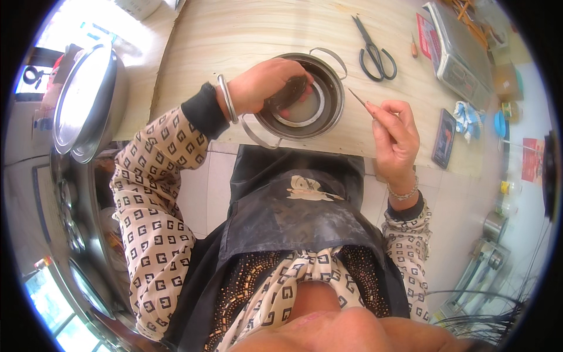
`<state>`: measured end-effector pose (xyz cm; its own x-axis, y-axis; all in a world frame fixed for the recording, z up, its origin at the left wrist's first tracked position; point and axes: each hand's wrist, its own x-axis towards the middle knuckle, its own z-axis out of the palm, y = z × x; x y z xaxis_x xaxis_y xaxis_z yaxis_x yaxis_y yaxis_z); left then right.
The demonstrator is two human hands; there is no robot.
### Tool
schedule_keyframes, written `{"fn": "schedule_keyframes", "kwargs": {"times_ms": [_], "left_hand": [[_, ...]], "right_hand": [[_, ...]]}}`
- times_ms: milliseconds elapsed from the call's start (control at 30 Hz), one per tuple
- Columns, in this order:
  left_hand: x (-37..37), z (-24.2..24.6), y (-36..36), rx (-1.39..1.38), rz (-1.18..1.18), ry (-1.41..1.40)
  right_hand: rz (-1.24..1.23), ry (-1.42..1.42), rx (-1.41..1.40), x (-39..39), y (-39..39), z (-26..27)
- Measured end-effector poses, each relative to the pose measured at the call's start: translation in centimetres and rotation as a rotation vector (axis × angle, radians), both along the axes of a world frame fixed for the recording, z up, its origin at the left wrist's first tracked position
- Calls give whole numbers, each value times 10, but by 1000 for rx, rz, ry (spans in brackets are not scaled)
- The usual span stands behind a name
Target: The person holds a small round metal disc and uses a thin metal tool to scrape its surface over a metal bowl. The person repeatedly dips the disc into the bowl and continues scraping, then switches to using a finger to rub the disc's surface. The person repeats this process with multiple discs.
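Observation:
My left hand [268, 83] reaches over a two-handled stainless steel pot [338, 108] and grips a dark, glossy, rounded piece [286, 93]. What that piece is, I cannot tell; my fingers curl around its far side and hide part of it. Cloudy liquid [303, 110] lies in the pot, with a pale ring showing in it. To the right of the pot, my right hand [396, 136] is raised, pinching a thin pointed metal tool [357, 97], perhaps tweezers. The tool's tip points up and left towards the pot's rim, apart from it.
Black-handled scissors [374, 57] lie beyond the pot on the wooden table [246, 26]. Farther right are a small wooden-handled tool [414, 47], a digital scale [462, 57], a phone [444, 138] and crumpled blue-and-white wrapping [469, 119]. Large metal basins [94, 101] stand at left.

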<state>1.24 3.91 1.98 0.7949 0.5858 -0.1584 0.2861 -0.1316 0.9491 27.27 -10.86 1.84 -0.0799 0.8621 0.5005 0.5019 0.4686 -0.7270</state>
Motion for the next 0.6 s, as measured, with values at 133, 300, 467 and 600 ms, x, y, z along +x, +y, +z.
{"fn": "schedule_keyframes", "kwargs": {"times_ms": [133,300,467,600], "left_hand": [[4,-21,23,829,-322,3],[44,6,26,604,-562,413],[62,15,19,654,-671,688],[74,27,7,597,-603,835]], "right_hand": [[-14,11,-3,11,-7,-1],[-25,7,9,20,-14,0],[-38,-2,-25,23,-18,-1],[-31,8,-9,27,-18,-2]]}}
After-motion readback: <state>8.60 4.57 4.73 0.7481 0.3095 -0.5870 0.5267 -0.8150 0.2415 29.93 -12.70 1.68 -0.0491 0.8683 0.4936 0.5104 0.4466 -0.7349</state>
